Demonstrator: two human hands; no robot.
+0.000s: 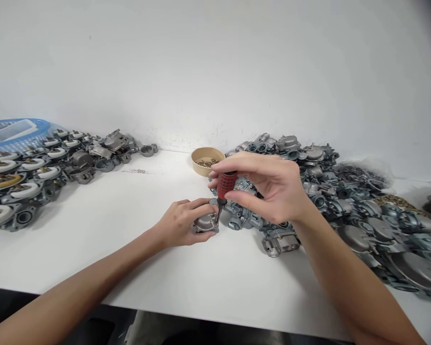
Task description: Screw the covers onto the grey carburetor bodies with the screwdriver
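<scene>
Pointing downward, the screwdriver [227, 185] slants, its top farther right.

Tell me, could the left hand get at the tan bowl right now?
Probably yes, if freed: the left hand is holding a metal part under the red-handled tool, but bare tabletop leads toward the tan bowl.

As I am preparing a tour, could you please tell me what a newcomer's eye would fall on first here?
Probably the red-handled screwdriver in the right hand at the centre, pointing down at a metal part in the left hand. Next might come the heap of metal parts on the right, then the blue basket far left.
</scene>
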